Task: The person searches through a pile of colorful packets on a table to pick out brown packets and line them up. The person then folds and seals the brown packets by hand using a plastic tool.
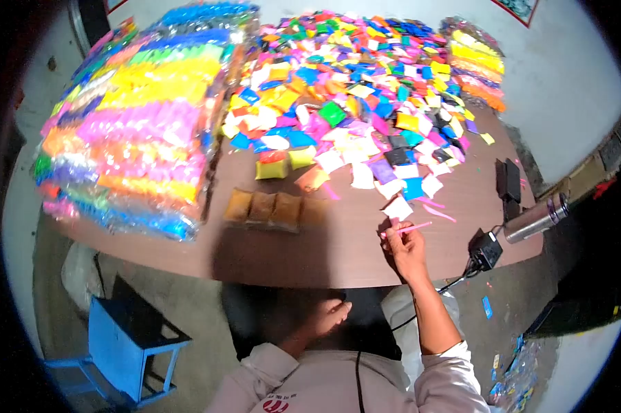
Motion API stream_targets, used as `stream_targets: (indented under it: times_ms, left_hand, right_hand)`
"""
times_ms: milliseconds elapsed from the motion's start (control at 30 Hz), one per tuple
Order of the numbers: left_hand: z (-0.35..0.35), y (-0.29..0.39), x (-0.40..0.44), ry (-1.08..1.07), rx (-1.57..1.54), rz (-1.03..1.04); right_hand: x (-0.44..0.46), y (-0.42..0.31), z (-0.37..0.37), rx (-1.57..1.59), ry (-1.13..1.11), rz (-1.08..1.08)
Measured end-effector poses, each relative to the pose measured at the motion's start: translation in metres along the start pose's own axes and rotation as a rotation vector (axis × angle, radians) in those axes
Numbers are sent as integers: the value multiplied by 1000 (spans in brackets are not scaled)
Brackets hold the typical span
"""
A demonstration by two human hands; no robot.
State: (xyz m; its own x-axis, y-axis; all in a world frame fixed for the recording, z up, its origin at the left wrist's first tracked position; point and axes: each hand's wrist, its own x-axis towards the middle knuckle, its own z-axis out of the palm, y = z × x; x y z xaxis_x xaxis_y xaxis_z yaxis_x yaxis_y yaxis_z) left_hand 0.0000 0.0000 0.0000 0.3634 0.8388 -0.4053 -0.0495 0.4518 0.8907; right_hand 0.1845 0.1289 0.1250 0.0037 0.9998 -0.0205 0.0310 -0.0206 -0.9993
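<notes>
My right hand (405,249) is over the front of the brown table (365,265), its fingers closed on a thin pink strip (415,228). Just beyond those fingers lies a white packet (397,208). My left hand (331,315) rests near my lap, below the table edge, partly in shadow; its fingers look curled and what they hold, if anything, is hidden. A joined row of brown packets (262,209) lies left of centre. Loose pink strips (437,210) are on the table right of the white packet.
A large heap of coloured packets (332,113) covers the table's back. Bagged packets (138,127) are stacked at left, more (475,62) at back right. A metal flask (536,218) and black adapter (486,250) with cables are at right. A blue stool (118,344) stands lower left.
</notes>
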Motion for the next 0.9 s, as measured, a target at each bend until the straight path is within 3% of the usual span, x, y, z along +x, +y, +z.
stream_targets:
  times_ms: [67, 100, 200, 300, 467, 533, 567, 633, 767, 867, 900]
  left_hand:
    - [-4, 22, -9, -153, 149, -7]
    - [26, 44, 1, -165, 161, 7]
    - [41, 88, 1, -263, 427, 171]
    - [48, 129, 5, -310, 441, 292]
    - [48, 159, 31, -451, 320, 272]
    - [48, 172, 41, -530, 314, 75]
    - [48, 175, 48, -537, 316, 72]
    - [50, 180, 62, -570, 326, 47]
    - [47, 187, 97, -657, 294, -71]
    - [38, 180, 120, -836, -174, -389]
    - [34, 176, 126, -839, -173, -390]
  right_hand:
    - [-2, 15, -14, -165, 146, -55]
    - [5, 14, -56, -222, 184, -89]
    - [7, 11, -89, -406, 260, -139]
    - [9, 1, -104, -726, 274, -53]
    - [9, -30, -95, -892, 287, 39]
    - [12, -43, -91, -902, 338, 53]
    - [18, -39, -94, -902, 344, 58]
    - [28, -38, -98, -980, 441, -300]
    - [66, -58, -101, -902, 378, -272]
    - [120, -66, -102, -920, 411, -364]
    - [139, -68, -102, -917, 423, -424]
